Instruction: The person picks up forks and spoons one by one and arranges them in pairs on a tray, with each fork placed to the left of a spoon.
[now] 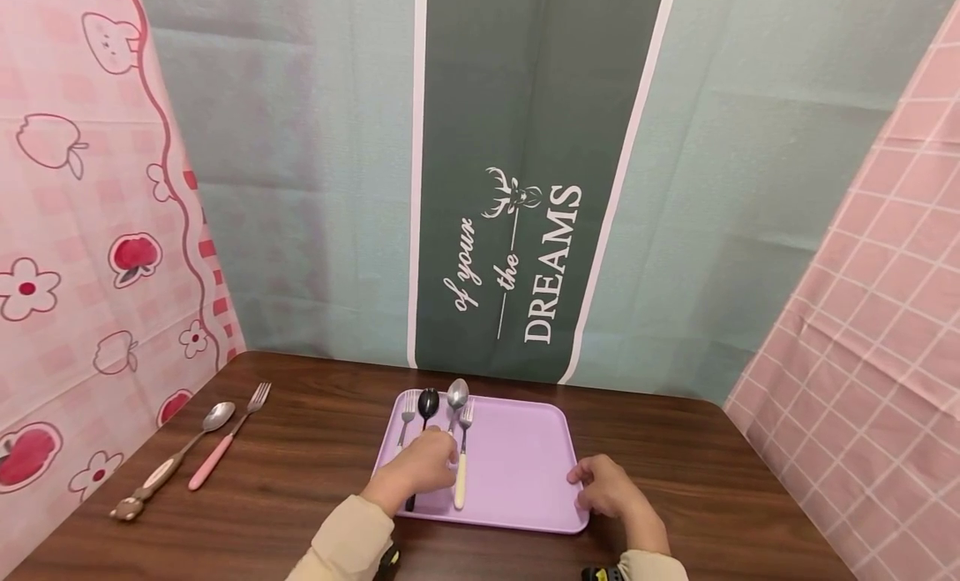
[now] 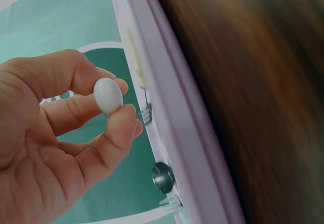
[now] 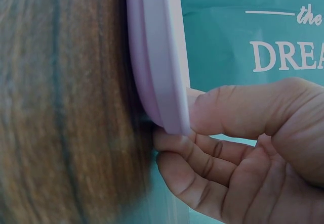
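My left hand (image 1: 426, 463) is over the left part of the purple tray (image 1: 517, 464). Between thumb and fingers it pinches the white, rounded handle end (image 2: 108, 96) of a metal spoon (image 1: 457, 393), whose bowl points to the back of the tray. A cream-handled fork (image 1: 461, 479) lies just right of that hand. To its left are a black spoon (image 1: 428, 404) and another fork (image 1: 407, 409), both partly hidden by the hand. My right hand (image 1: 609, 488) grips the tray's right edge, thumb on the rim and fingers curled at its outer side.
On the brown wooden table (image 1: 675, 481), left of the tray, lie a spoon with a brown figure-ended handle (image 1: 161, 474) and a pink-handled fork (image 1: 212, 461). A green curtain (image 1: 315, 231) hangs behind the table; pink cloths hang on both sides.
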A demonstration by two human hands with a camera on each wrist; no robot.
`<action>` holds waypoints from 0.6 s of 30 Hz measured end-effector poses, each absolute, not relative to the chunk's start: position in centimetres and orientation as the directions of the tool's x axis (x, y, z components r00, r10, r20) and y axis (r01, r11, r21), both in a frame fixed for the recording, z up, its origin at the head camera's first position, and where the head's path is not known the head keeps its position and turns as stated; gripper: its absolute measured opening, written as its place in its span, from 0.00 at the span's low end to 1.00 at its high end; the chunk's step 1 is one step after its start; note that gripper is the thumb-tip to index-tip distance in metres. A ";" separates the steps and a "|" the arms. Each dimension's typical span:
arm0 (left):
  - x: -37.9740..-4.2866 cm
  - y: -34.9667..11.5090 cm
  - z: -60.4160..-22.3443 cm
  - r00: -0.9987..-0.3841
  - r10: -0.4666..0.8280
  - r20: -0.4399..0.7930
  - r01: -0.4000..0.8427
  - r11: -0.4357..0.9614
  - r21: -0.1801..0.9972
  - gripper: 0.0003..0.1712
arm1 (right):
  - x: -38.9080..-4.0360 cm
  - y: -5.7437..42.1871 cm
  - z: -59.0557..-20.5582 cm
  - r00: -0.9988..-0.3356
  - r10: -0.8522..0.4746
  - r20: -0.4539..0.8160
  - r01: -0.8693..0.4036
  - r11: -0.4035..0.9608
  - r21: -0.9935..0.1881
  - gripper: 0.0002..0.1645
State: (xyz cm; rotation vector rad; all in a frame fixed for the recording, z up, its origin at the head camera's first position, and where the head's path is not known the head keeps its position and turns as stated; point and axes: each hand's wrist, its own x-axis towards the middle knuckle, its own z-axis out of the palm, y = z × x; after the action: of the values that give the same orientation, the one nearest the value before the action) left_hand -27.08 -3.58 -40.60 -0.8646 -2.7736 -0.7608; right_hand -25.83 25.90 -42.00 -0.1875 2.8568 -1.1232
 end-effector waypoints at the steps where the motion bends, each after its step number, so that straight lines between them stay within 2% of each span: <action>1: -27.1 -3.4 -40.6 -0.826 0.494 0.272 0.564 0.705 0.430 0.06 | -25.8 25.9 -42.0 -0.990 -0.137 -0.017 -0.089 0.727 -0.681 0.16; 18: -26.8 -0.3 -40.9 -0.841 0.493 0.225 0.539 0.721 0.435 0.07 | -25.9 26.0 -42.0 -0.989 -0.148 -0.009 -0.101 0.720 -0.687 0.16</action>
State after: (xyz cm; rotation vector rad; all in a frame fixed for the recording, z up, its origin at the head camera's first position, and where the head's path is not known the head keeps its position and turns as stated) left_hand -26.78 -0.27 -40.87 -0.8495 -2.8273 -0.7598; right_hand -25.88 25.98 -42.02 -0.2069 2.8545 -1.1342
